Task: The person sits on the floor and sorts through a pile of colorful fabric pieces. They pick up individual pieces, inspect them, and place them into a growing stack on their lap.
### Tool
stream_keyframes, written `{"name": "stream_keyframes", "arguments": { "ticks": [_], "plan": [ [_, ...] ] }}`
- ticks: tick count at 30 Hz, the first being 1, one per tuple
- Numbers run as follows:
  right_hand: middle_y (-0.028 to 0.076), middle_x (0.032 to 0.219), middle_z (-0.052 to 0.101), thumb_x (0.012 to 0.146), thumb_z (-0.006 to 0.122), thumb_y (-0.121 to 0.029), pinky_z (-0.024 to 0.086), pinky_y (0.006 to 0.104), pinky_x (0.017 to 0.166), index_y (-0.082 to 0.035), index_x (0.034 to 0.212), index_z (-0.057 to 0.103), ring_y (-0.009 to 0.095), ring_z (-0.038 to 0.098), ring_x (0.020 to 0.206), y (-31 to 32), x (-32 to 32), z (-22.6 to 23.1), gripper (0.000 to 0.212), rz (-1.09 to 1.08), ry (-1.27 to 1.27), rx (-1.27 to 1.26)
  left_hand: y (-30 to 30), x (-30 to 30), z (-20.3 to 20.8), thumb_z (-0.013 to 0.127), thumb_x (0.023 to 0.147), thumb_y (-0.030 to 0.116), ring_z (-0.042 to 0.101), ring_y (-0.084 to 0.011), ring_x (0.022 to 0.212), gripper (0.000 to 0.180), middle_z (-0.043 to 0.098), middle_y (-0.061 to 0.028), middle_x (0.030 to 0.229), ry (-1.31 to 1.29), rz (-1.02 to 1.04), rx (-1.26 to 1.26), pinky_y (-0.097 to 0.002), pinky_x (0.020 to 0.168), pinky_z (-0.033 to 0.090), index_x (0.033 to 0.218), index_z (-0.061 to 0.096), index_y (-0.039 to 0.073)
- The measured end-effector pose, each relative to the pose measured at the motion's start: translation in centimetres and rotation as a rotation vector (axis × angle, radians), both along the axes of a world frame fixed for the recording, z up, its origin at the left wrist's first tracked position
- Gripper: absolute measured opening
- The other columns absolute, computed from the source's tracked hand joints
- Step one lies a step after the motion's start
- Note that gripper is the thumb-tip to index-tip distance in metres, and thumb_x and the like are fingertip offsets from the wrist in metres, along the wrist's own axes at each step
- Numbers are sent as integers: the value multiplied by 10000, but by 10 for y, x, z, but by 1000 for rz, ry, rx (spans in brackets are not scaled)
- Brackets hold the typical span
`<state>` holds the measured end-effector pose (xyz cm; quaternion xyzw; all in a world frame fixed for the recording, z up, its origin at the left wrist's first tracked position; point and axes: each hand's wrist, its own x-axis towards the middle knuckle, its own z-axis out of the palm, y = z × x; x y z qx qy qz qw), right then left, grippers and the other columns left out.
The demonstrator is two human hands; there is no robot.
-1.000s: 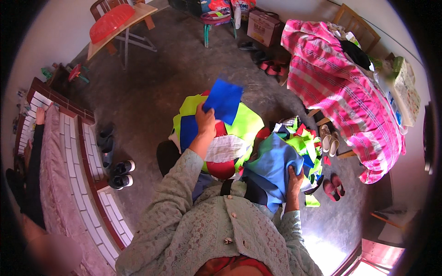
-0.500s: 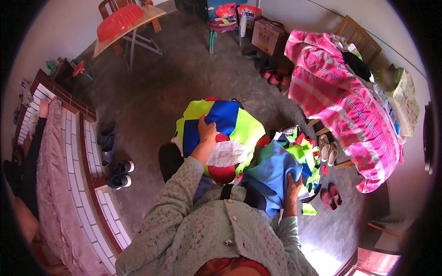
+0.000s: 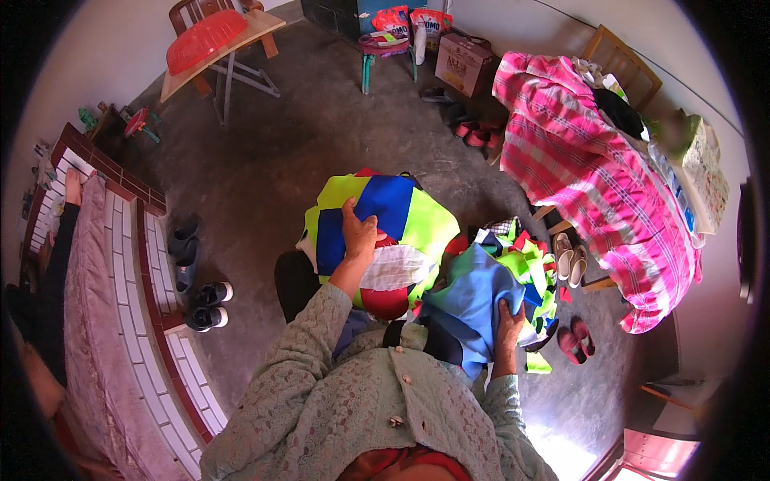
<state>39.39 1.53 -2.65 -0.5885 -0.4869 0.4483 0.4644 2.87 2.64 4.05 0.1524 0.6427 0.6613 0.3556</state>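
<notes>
Blue square down, left fingers free of it

A second ago our left hand [image 3: 361,238] held up a blue square [image 3: 389,199]; now that square lies flat on the cloth pile [image 3: 431,218], just beyond our left fingertips, between yellow-green pieces. For the work in hand, we judge, the square has been placed rather than merely lifted. Our left thumb and forefinger are spread apart and grip nothing we can see; whether they touch the pile we cannot tell. A white cloth [image 3: 391,269] lies just below those fingers, on the side nearer our body.

Our right hand [image 3: 510,322] holds the edge of a light blue cloth [image 3: 473,293], thumb laid against it, much as before. Bright scraps [image 3: 536,260] lie heaped just past our right fingers.

As for writing, the cloth near our fingers shows none we can make out. Well beyond both hands, the orange bags [image 3: 435,22] bear large white lettering, and a brown carton [image 3: 464,64] has a pale printed panel, too small to read surely.
</notes>
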Motion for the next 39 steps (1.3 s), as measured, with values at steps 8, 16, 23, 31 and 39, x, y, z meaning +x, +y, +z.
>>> {"name": "stream_keyframes", "arguments": {
  "ticks": [8,16,23,31,39],
  "plan": [
    [79,961,601,797,655,-184,414,297,815,23,1078,544,171,532,876,-3,-10,16,366,-27,-6,30,-10,5,16,623,735,14,389,-395,1174,532,402,-213,1265,923,114,-27,-425,956,353,1221,414,69],
    [66,945,602,811,649,-175,422,282,790,18,1081,542,164,538,851,-3,-9,16,349,-24,18,-2,-23,4,-22,692,678,135,445,-325,1088,387,505,-128,1171,1414,-287,-221,-452,917,324,1027,530,104],
    [75,981,612,808,656,-187,429,277,812,17,1126,539,163,556,876,-4,-10,16,396,-58,64,-58,-23,7,-21,686,682,156,443,-327,1097,398,492,-157,1189,1439,-297,-203,-475,938,303,1046,530,111],
    [61,944,630,803,673,-171,448,273,789,11,1099,553,155,574,847,-3,-9,10,367,-71,170,-33,-38,85,9,675,687,75,503,-353,1006,338,550,-165,1086,1163,-602,299,-433,855,378,997,542,53],
    [69,965,633,798,676,-165,452,274,793,8,1122,550,156,582,859,-2,-3,2,388,-62,162,-36,-54,128,4,774,631,195,559,-288,993,425,591,-116,1044,742,-1251,419,-361,863,434,981,579,55]
  ]
}}
